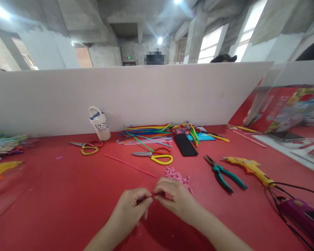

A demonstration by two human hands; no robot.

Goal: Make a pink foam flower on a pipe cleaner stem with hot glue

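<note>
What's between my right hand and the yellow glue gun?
In the head view, the green-handled pliers lie between your right hand and the yellow glue gun, with the edge of the pink pile closer to the hand.

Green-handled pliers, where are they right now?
In the head view, the pliers lie on the right side of the red table, just left of the yellow glue gun.

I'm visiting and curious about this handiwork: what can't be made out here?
All in the head view:
What the left hand and right hand pinch: hidden by their fingers.
The purple object: cut off at right.
The yellow object at far left: cut off by the edge.
Print on the red box: too blurred to read.
The person right of centre: mostly hidden by the white board.
</note>
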